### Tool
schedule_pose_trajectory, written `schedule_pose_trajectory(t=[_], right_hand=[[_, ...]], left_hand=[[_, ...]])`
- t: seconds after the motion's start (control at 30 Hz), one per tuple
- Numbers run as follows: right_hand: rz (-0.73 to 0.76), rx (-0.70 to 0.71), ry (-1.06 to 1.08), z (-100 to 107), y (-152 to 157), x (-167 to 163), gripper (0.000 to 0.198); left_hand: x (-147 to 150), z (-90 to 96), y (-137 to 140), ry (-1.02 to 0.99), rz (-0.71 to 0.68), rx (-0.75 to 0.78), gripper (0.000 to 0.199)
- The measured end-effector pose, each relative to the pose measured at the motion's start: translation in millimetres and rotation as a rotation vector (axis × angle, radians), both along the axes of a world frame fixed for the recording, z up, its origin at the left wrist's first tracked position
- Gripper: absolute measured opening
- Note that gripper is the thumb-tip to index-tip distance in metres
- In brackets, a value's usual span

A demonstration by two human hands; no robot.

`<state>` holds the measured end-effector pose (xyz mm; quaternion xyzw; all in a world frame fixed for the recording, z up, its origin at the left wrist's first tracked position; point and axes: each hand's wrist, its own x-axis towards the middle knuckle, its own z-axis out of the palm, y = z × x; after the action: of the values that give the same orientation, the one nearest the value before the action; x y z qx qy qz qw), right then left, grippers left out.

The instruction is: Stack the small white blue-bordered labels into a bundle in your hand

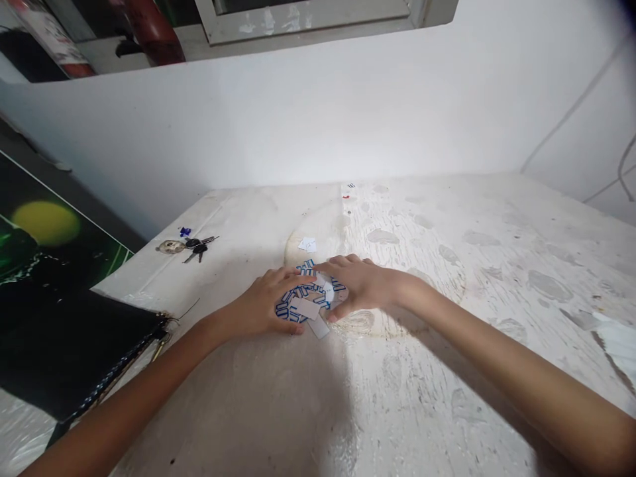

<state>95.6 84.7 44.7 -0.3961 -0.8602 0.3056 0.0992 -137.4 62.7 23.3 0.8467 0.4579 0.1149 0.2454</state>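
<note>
On the white table lies a loose pile of small white cards with blue outlines (305,308), some of them turned to a plain side. My left hand (265,298) rests at the pile's left edge, palm down, its fingers spread and touching the cards. From the right, my right hand (360,285) curves around the other side with thumb and fingers apart. Between the two hands several cards overlap one another. A few white paper pieces (307,244) lie just behind the pile, touched by neither hand.
At the table's left edge are a bunch of keys (197,246) and a small blue item (185,232). A black zippered case (74,351) sits at the lower left. Bottles (152,33) stand on the window ledge. A white wall (308,119) closes off the back of the table.
</note>
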Motion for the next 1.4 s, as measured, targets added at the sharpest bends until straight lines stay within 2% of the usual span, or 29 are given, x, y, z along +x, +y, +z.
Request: schedule_pose_trajectory(t=[0.1,0.27,0.33,0.43,0.53,0.67,0.77,0.9,0.97,1.07,1.17,1.23,1.3,1.4], right_hand=[[0.010,0.139,-0.118,-7,-11,-17,0.063],[-0.036,0.138,-0.063,-15,-17,-28,0.020],[-0.043,0.115,0.008,-17,-13,-26,0.010],[-0.047,0.061,0.156,-15,-3,-21,0.012],[-0.093,0.011,0.331,-8,10,-12,0.018],[-0.233,-0.053,0.569,8,24,5,0.021],[-0.302,-0.103,0.721,20,28,19,0.019],[-0.269,-0.245,0.799,33,28,36,0.018],[-0.263,-0.274,0.751,39,26,44,0.018],[-0.195,-0.188,0.470,45,23,53,0.025],[-0.050,-0.164,0.071,42,20,52,0.057],[-0.021,-0.153,-0.173,35,16,45,0.085],[-0.023,-0.130,-0.362,27,11,32,0.102],[-0.051,-0.107,-0.462,20,0,12,0.102]], left_hand=[[9,-5.2,-4,-0.042,0.025,-0.002,0.064],[30,-13.2,-12,-0.219,0.130,-0.027,0.026],[37,-14.1,-11,-0.297,0.176,-0.006,0.018],[46,-9.2,-4,-0.429,0.250,0.012,0.013],[56,3.7,9,-0.567,0.296,-0.013,0.010],[71,26.3,24,-0.739,0.331,-0.035,0.028],[79,39.8,30,-0.823,0.300,-0.028,0.036],[80,45.8,32,-0.890,0.227,-0.047,0.039],[76,44.4,31,-0.888,0.210,-0.060,0.042],[65,39.5,30,-0.749,0.175,-0.063,0.053],[53,31.2,31,-0.330,0.089,0.026,0.063],[48,23.3,32,-0.082,0.030,0.063,0.074],[47,14.3,32,0.005,-0.018,0.044,0.088],[52,3.3,29,0.013,-0.062,0.030,0.088]])
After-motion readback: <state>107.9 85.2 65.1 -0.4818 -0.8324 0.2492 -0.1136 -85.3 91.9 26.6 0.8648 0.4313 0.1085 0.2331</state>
